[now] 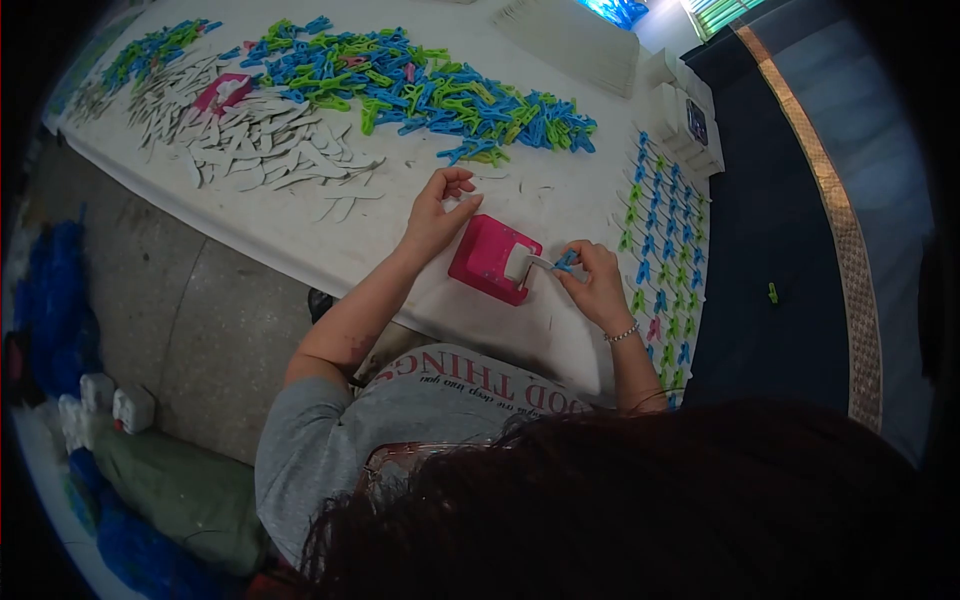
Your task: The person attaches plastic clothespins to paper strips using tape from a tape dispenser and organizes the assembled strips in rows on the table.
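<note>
My right hand (594, 285) pinches a blue plastic clothespin (567, 261) at the right side of a pink block (482, 258). From the clothespin a thin pale strip (541, 262) reaches toward a white piece (518, 262) fixed on the block; whether the two touch I cannot tell. My left hand (440, 212) is beside the block's upper left corner, thumb apart from loosely bent fingers, with nothing visible in it. Beyond it spreads a heap of blue and green clothespins (430, 88), a few of them pink. Many loose pale curved strips (270, 140) lie to the left.
Rows of blue and green clothespins (652, 245) line the table's right edge. Another pink block (222, 93) sits among the strips. White boxes (685, 115) stand at the far right corner. A green clothespin (772, 292) lies on the dark surface beyond the white table (395, 165).
</note>
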Demonstrator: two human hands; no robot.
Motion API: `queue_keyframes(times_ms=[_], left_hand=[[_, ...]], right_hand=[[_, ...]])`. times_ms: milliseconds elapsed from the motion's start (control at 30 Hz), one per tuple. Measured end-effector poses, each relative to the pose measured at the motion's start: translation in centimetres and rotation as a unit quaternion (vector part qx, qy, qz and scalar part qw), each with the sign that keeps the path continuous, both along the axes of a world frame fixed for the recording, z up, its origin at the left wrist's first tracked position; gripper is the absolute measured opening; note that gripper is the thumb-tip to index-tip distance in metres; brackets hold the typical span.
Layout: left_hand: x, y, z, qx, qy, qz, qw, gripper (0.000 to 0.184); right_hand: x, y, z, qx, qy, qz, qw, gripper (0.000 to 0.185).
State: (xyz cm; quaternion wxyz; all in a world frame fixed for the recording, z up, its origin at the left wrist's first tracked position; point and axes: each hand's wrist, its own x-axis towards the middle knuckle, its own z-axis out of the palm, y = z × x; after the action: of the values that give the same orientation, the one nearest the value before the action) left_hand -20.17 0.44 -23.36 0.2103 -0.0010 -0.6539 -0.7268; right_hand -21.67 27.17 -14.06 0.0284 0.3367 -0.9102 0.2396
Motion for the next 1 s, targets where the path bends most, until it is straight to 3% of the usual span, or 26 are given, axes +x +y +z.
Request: queue_keyframes(times_ms=[367,433,533,600,733,800,833,900,1000], left_hand=[[0.1,-0.1,0.0,0.005,0.010,0.004,1.000,0.036],[0.3,-0.2,-0.2,0.026,-0.003,-0.006,1.000,0.036],[0.2,-0.2,-0.8,0.065,-0.001,-0.031,0.997,0.033],[0.4,0.0,-0.7,0.056,0.003,-0.042,0.998,0.032],[0.9,0.9,-0.4,0.086,0.001,-0.073,0.994,0.031],[0.7,1.0,-0.8,0.087,-0.001,-0.077,0.993,0.031],[0.6,1.1,-1.1,0.093,-0.001,-0.064,0.994,0.030],[0.5,0.9,-1.3,0.094,-0.001,-0.063,0.994,0.029],[0.0,0.5,-1.4,0.066,0.010,-0.047,0.997,0.026]], right_hand=[[1.0,-0.1,1.7,0.104,0.053,-0.020,0.993,0.036],[2.0,-0.3,2.2,0.021,0.054,-0.015,0.998,0.043],[4.2,-0.3,2.9,-0.089,0.009,-0.096,0.991,0.041],[5.5,0.1,1.6,-0.243,-0.046,-0.132,0.960,0.040],[8.2,1.7,-2.3,-0.291,-0.054,-0.183,0.938,0.034],[9.6,1.7,-4.2,-0.409,-0.126,-0.215,0.878,0.028],[10.4,1.6,-4.8,-0.416,-0.117,-0.226,0.873,0.028],[12.3,1.6,-5.6,-0.492,-0.188,-0.276,0.804,0.017],[15.1,1.9,-5.6,-0.565,-0.195,-0.305,0.741,0.010]])
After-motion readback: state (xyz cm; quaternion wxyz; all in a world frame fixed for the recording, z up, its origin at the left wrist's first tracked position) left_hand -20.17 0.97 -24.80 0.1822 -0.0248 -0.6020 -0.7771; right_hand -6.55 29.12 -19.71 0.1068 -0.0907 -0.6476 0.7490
